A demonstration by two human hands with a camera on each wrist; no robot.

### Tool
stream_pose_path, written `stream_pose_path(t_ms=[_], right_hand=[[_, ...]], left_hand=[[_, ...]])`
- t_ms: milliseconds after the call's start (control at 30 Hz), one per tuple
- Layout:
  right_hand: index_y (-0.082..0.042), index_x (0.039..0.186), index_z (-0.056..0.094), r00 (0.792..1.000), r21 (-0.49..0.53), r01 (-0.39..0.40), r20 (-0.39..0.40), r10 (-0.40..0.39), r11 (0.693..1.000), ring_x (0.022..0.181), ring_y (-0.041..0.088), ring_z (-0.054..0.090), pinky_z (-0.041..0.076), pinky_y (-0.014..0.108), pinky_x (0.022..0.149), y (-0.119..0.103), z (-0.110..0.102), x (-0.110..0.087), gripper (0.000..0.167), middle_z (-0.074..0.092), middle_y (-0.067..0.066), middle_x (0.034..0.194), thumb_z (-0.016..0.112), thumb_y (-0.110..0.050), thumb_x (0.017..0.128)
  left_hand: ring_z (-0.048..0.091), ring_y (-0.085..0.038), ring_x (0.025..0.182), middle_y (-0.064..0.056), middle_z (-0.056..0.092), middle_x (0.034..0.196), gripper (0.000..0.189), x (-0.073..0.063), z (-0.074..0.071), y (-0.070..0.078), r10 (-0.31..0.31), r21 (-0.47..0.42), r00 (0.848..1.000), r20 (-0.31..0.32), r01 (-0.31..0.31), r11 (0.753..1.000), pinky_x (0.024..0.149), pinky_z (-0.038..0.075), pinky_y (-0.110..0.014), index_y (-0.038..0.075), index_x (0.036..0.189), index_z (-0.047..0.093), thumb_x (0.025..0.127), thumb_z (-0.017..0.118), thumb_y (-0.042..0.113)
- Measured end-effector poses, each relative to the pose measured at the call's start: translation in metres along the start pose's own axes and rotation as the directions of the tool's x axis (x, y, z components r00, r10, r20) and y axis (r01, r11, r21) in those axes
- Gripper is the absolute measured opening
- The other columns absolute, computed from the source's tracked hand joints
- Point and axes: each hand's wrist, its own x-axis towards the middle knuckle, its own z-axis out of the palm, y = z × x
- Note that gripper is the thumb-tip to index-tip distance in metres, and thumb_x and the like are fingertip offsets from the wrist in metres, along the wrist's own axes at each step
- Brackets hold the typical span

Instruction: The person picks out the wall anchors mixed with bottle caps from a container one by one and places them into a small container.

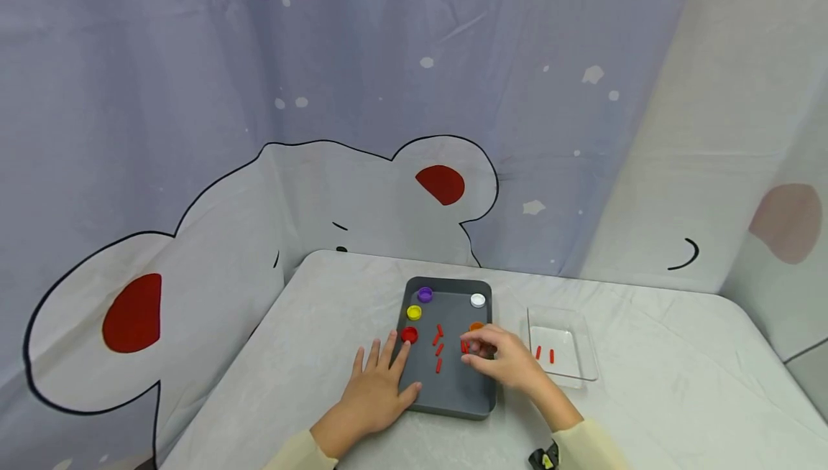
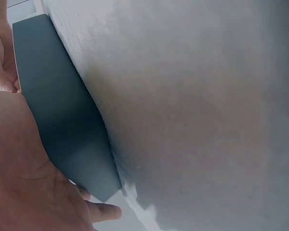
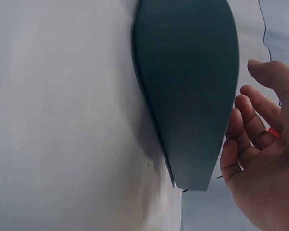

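A grey rectangular tray (image 1: 453,391) lies on the table with several small red sticks (image 1: 439,365) in its middle. My left hand (image 1: 375,394) is spread over the tray's left edge, fingertips right by a red round cap (image 1: 410,335). On the other side, my right hand (image 1: 507,358) reaches over the right edge, fingers bent, thumb and index finger apart. More red sticks (image 1: 463,347) show between those fingertips. In the right wrist view a red patch shows between the fingers of the right hand (image 3: 267,134); I cannot tell what it is.
Purple (image 1: 425,295), yellow (image 1: 414,312) and white (image 1: 477,300) caps sit in the far part of the tray, with an orange cap (image 1: 476,326) partly behind the right hand. Right of the tray stands a clear box (image 1: 590,355) with two red sticks (image 1: 552,356). A printed curtain (image 1: 388,82) hangs behind.
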Motion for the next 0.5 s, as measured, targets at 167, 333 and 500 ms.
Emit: stream_pose_path(t_ms=[167, 333, 500], right_hand=[[-0.002, 0.111, 0.074, 1.000, -0.008, 0.001, -0.004, -0.001, 1.000, 0.076, 0.013, 0.059, 0.051, 0.026, 0.069, -0.002, 0.010, 0.003, 0.030, 0.063, 0.003, 0.086, 0.082, -0.015, 0.085], [-0.001, 0.110, 0.074, 1.000, -0.024, 0.009, 0.030, -0.008, 1.000, 0.076, 0.010, 0.058, 0.052, 0.027, 0.070, -0.004, 0.018, 0.005, 0.029, 0.062, 0.000, 0.085, 0.082, -0.015, 0.085], [-0.005, 0.109, 0.075, 0.995, -0.095, -0.030, 0.094, 0.039, 0.995, 0.076, 0.007, 0.055, 0.049, 0.025, 0.069, -0.009, 0.025, 0.008, 0.028, 0.061, -0.003, 0.087, 0.082, -0.020, 0.087]], left_hand=[[0.020, -0.049, 0.150, -0.016, 0.017, 0.168, 0.075, 0.001, 0.002, -0.001, -0.001, 0.011, 1.000, -0.004, 0.001, 1.000, 0.116, 0.011, -0.069, 0.013, 0.160, 0.033, 0.101, 0.048, 0.057], [0.021, -0.048, 0.150, -0.015, 0.017, 0.168, 0.076, 0.003, 0.006, -0.004, 0.000, 0.034, 1.000, -0.018, 0.000, 0.999, 0.116, 0.013, -0.069, 0.015, 0.160, 0.033, 0.100, 0.048, 0.059], [0.021, -0.048, 0.150, -0.014, 0.017, 0.169, 0.076, 0.003, 0.006, -0.003, 0.001, 0.023, 1.000, -0.017, -0.001, 1.000, 0.116, 0.012, -0.069, 0.015, 0.160, 0.033, 0.100, 0.047, 0.060]])
